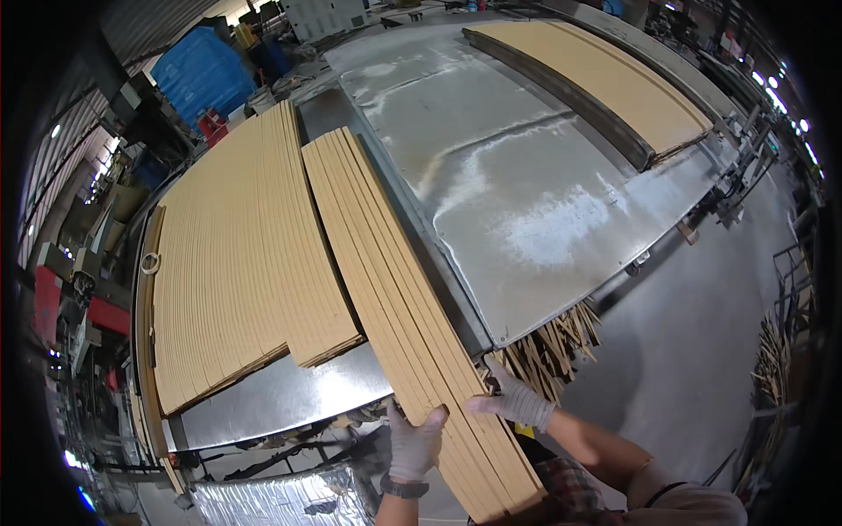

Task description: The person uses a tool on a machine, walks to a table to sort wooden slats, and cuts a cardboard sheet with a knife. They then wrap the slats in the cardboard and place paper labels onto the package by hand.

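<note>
A bundle of long tan wood-like strips (390, 280) lies slantwise, its far part on the metal table and its near end overhanging the edge close to my body. My left hand (414, 445), in a light grey glove, grips the bundle's left side with the thumb on top. From the right side my right hand (517, 401), gloved alike, holds it, the thumb lying over the upper face. The fingers under the bundle are hidden. To the left, a wide row of similar tan strips (232, 254) lies side by side, with a dark gap between it and the bundle.
A bare metal tabletop (281, 399) shows before the row. Beyond a rail stands a larger metal surface (517, 193) with more tan strips (588, 74) behind a dark bar (561, 92). Scrap sticks (553, 355) hang below its edge. Silvery wrapped material (281, 501) lies beneath the table.
</note>
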